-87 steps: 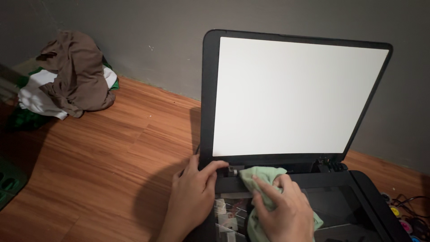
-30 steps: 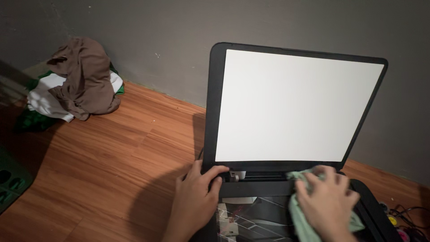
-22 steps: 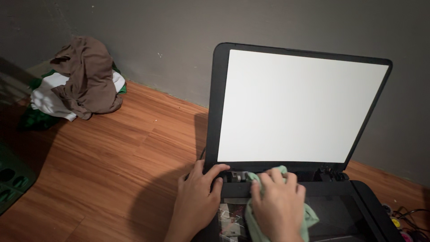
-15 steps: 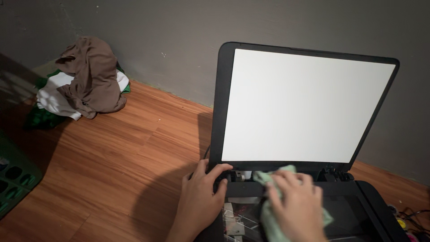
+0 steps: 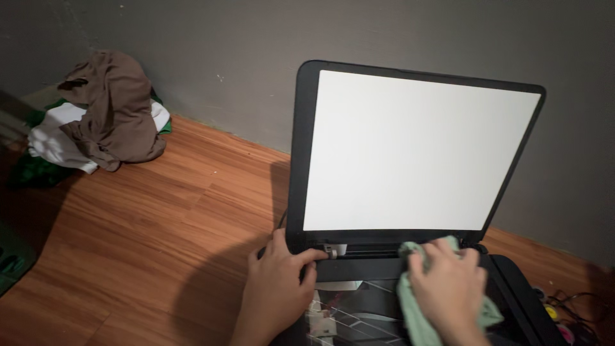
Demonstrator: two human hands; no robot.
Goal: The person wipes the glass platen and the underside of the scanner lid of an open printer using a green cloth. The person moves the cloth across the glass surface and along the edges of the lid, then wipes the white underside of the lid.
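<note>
On the wooden floor (image 5: 160, 218) at the far left, against the grey wall (image 5: 243, 57), lay a heap of clothes (image 5: 102, 118): a brown garment draped over white and green ones. A dark green crate (image 5: 9, 269) showed at the left edge, its contents out of view. Right of the heap stood a black scanner (image 5: 359, 301), its lid (image 5: 416, 150) raised with the white backing facing the camera. The left hand (image 5: 278, 291) rested on the scanner's front left corner, fingers loosely curled over the edge, grasping nothing. The right hand (image 5: 448, 288) pressed a pale green cloth (image 5: 413, 314) flat against the glass near the hinge, fingers spread over it. Tangled cables (image 5: 567, 314) lay at the far right.
</note>
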